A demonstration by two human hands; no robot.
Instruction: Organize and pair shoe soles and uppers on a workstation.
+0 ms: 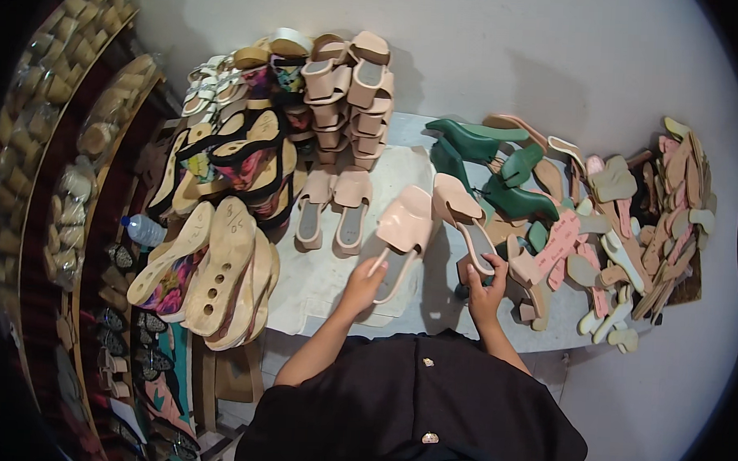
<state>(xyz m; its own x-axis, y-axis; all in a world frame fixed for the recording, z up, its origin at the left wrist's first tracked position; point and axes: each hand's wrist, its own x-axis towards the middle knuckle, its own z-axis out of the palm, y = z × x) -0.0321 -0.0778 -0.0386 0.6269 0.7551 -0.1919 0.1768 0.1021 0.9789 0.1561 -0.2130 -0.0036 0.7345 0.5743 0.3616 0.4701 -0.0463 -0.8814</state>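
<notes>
In my left hand [361, 289] is a pale pink slide sandal [405, 220], gripped at the heel end with its broad strap facing up. My right hand [486, 287] is closed on the heel end of a matching sandal [459, 203], which is tilted so its side shows. Both are held above the table, toes pointing away from me. Left of them, a pair of similar pink sandals [353, 209] lies on the white sheet [396, 167]. Behind that pair rises a stack of pink heeled sandals [347, 98].
Wooden wedge soles [221, 269] and floral wedges [253, 155] crowd the table's left side. Green shoe lasts [518, 200] and loose sole pieces [562, 239] cover the right. A water bottle [144, 230] stands near shelves of heels [72, 40] at far left. A wall [476, 46] closes the back.
</notes>
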